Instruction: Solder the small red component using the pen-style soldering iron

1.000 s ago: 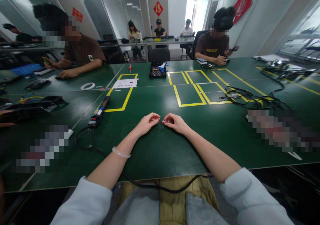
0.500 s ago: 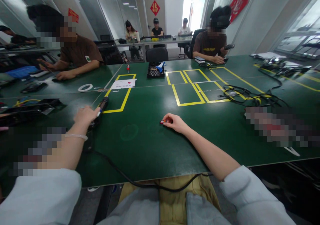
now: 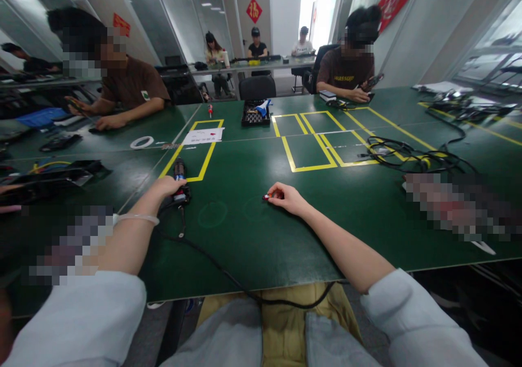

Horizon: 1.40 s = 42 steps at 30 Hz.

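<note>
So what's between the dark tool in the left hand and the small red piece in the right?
In the head view, only green tabletop with faint round marks lies between the dark tool and the small red piece; no object sits there.

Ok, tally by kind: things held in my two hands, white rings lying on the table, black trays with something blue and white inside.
Dark tool, left hand: 1
Small red piece, right hand: 1
White ring: 1
Black tray with blue-and-white item: 1
Total: 4
</note>
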Available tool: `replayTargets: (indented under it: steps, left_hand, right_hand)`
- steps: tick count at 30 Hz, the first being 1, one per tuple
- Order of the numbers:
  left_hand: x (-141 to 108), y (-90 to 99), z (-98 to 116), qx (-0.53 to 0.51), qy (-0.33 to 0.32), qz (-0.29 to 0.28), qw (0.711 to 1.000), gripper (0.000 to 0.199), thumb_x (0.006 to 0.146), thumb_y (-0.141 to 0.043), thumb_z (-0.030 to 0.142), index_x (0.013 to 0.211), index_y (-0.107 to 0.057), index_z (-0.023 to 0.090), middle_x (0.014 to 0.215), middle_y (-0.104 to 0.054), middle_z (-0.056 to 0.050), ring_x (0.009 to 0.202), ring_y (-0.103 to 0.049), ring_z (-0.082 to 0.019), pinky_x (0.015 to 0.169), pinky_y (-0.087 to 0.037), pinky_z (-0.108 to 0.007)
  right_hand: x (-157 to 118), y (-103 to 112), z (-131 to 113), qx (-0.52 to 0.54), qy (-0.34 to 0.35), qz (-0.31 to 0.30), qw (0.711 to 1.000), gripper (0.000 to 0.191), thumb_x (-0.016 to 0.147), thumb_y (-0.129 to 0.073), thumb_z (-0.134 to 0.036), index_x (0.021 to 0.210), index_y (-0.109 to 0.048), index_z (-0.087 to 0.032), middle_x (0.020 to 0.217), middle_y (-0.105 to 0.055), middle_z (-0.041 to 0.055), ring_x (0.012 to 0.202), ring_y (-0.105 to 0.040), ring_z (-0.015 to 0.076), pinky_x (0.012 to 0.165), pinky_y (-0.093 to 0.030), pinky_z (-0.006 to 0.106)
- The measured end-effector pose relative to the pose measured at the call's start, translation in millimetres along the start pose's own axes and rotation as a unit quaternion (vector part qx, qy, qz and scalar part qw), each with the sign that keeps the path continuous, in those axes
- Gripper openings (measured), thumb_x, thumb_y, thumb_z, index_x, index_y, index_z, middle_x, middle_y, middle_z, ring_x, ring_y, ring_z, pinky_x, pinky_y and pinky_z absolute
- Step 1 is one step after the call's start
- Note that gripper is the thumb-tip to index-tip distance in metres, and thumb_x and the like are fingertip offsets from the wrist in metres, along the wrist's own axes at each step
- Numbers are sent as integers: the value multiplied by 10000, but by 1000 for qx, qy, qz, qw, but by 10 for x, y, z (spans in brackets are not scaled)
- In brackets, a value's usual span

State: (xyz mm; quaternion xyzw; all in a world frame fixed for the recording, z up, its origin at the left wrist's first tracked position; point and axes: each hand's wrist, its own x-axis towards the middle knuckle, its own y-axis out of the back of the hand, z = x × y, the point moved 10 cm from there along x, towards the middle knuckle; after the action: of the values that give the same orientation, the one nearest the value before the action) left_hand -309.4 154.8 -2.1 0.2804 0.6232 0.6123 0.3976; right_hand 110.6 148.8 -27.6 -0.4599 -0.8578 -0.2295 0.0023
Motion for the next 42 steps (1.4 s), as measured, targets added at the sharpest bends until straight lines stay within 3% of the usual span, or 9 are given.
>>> replayTargets:
  steps: [4, 9, 13, 17, 23, 27, 30, 35, 42]
  left_hand:
    - [-254, -290, 463, -75, -14, -86, 993, 500, 810, -524, 554, 888, -646, 75, 773, -681, -116, 576, -632, -186, 530, -462, -241]
    - [-769, -518, 1350, -124, -99, -155, 975, 510, 816, -507, 555, 967, -654, 91, 771, -696, -125, 560, -652, -199, 501, -484, -246]
    - [-1093, -586, 1948, -126, -156, -167, 965, 500, 808, -501, 562, 959, -673, 117, 820, -715, -117, 571, -664, -186, 506, -489, -224]
    - [-1272, -642, 2316, -122, -191, -166, 960, 523, 821, -469, 561, 939, -680, 97, 816, -718, -137, 582, -670, -194, 522, -495, -236]
    - [-1388, -659, 2469, -124, -208, -156, 958, 574, 818, -427, 614, 965, -673, 116, 799, -717, -139, 617, -680, -229, 574, -501, -282]
    - [-1467, -508, 2421, -57, -206, -46, 976, 668, 819, -332, 699, 983, -669, 145, 957, -704, -173, 896, -675, -316, 734, -501, -359]
    - [-1583, -411, 2367, -35, -196, 24, 980, 718, 847, -268, 690, 1184, -583, 140, 1026, -678, -195, 980, -642, -351, 787, -482, -414]
    - [-1778, -369, 2358, -29, -227, 30, 973, 629, 917, -180, 595, 1452, -322, 295, 1069, -659, -148, 979, -642, -324, 808, -472, -439]
    - [-1991, -288, 2442, -48, -284, 53, 956, 565, 893, -249, 638, 1359, -468, 407, 1482, -329, -72, 1183, -525, -323, 893, -461, -440]
  right_hand:
    - [-16, 15, -16, 3, 1, 2, 1000, 198, 757, -651, -281, 899, -597, -154, 660, -560, -31, 588, -493, 101, 569, -386, 219]
    - [-41, 50, -100, -9, 21, 10, 1000, 178, 754, -648, -254, 889, -598, -151, 698, -571, -21, 601, -491, 99, 586, -394, 222]
    - [-41, 72, -114, -24, 29, 14, 999, 165, 757, -641, -243, 887, -596, -152, 709, -588, -15, 620, -513, 105, 612, -410, 230]
    - [-39, 71, -121, -50, 45, 11, 998, 145, 762, -633, -219, 888, -596, -157, 745, -601, -9, 657, -537, 113, 646, -422, 236]
    - [-44, 84, -155, -116, 66, 19, 991, 115, 761, -639, -179, 869, -601, -165, 782, -577, 2, 691, -524, 125, 658, -417, 241]
    - [-52, 89, -208, -147, 83, 19, 986, 93, 771, -644, -180, 861, -626, -163, 818, -578, 23, 714, -529, 130, 681, -425, 249]
    - [-54, 72, -207, -117, 79, 12, 990, 106, 794, -629, -199, 890, -635, -155, 828, -607, 32, 707, -551, 127, 688, -444, 249]
    - [-60, 39, -202, -76, 68, 5, 995, 121, 819, -590, -194, 923, -634, -152, 797, -641, 21, 682, -565, 123, 688, -453, 245]
    - [-69, 138, -246, -100, 64, 38, 992, 158, 854, -546, -237, 847, -683, -157, 780, -632, 23, 673, -536, 123, 664, -413, 239]
